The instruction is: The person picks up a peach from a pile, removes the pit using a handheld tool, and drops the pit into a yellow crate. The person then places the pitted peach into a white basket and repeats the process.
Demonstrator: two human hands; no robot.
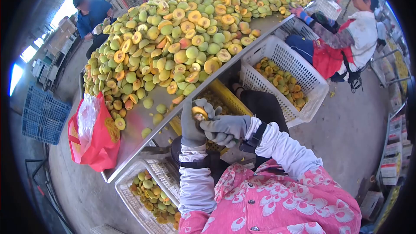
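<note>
The cut fruit (199,112) sits within the curled, gripping fingers of the left hand (191,123); just right, the right hand (226,127) bends its fingers, their hold unclear.

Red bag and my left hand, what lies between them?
In the head view: tabletop with loose fruit pieces, then the metal rim, then part of a yellow crate.
</note>
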